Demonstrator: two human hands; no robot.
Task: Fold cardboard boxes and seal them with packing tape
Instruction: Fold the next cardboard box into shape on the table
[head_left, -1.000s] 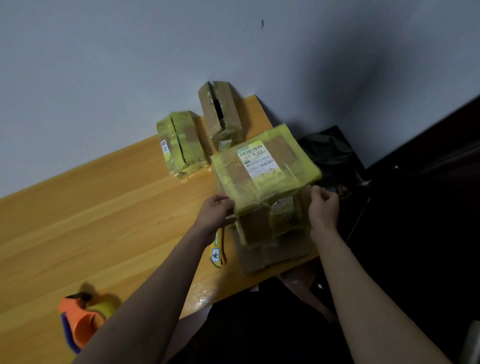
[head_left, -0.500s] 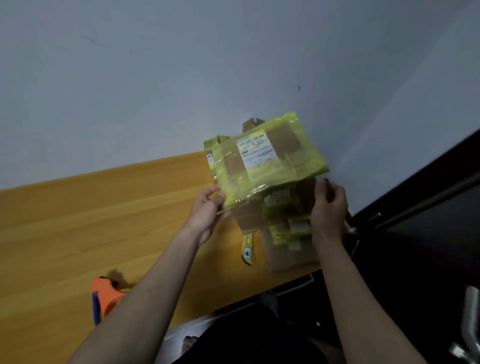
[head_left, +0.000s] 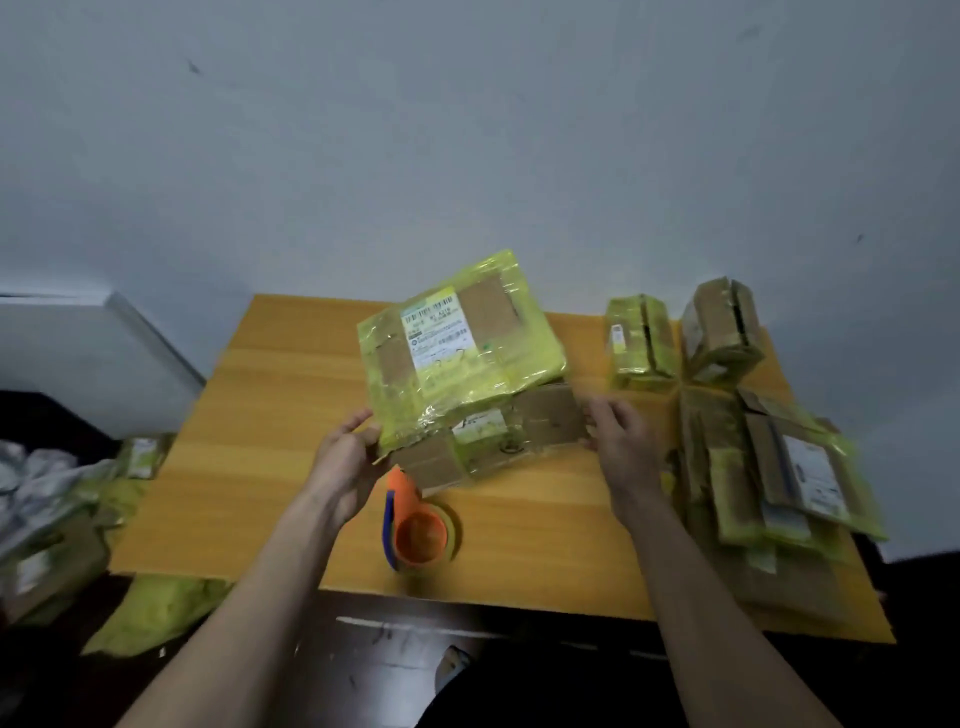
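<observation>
Two hands frame our cardboard box (head_left: 467, 384) over the table (head_left: 270, 415): our left hand (head_left: 347, 457) pinches its near-left corner, our right hand (head_left: 621, 441) touches its right end with relaxed fingers. Its long axis spans between them; the tape dispenser (head_left: 415, 530) lies nearer the left.

cardboard box (head_left: 467, 374) | yellow-taped, white label, tilted, above table centre | tape dispenser (head_left: 415, 530) | orange, just before it

arms: two, bare to the frame edge, no sleeves; hands (head_left: 348, 462): bare, ungloved; lap: dark clothing
</observation>
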